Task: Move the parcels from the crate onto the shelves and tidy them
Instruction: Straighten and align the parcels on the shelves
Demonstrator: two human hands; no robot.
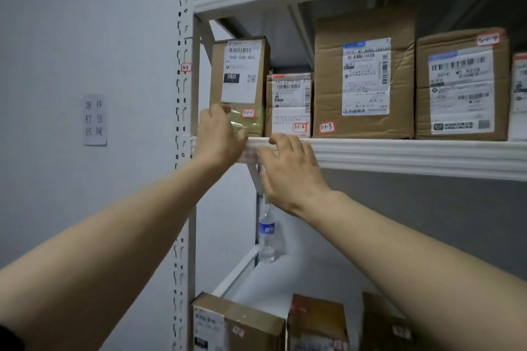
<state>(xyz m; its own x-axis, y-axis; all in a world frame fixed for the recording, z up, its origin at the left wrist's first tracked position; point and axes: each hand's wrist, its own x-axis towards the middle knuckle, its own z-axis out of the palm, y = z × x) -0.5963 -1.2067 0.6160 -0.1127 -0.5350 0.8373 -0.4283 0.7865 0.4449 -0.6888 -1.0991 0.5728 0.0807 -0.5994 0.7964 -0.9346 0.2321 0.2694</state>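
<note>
Hands open at shelf edge (pixel 399 151), left (pixel 218 134) touching tall parcel (pixel 239 85), right (pixel 288 168) below, neighbouring parcels (pixel 363 74) alongside.

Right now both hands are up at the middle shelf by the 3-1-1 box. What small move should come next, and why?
Probably nudge the 3-1-1 box slightly right with the left hand, which already touches its lower left corner. A narrow gap seems to separate it from the 3-1-2 box. The right hand rests empty on the shelf edge, so it can steady things.
</note>
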